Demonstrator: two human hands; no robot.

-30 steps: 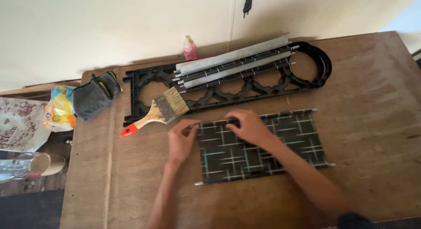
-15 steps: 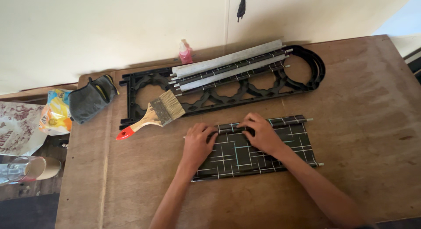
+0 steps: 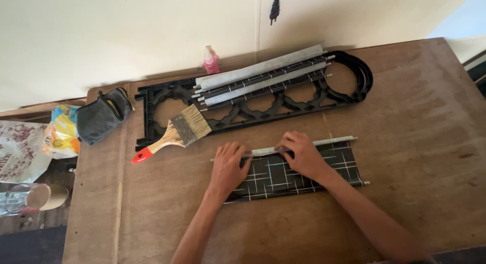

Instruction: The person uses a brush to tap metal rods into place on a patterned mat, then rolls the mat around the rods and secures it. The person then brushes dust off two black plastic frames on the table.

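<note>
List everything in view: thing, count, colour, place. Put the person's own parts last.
patterned sheet: one, black with pale lines, front centre of the table, partly rolled
thin rod: one, grey, along the sheet's far edge
paintbrush: one, wooden handle with red tip, left of centre, bristles on the frame
ornate frame: one, black, back of the table
wrapped rods: several, grey, lying on the frame
small bottle: one, pink, by the wall
cloth bundle: one, grey, back left corner
table: one, brown wood
left hand: flat on the sheet's left end
right hand: on the rod and sheet
</note>
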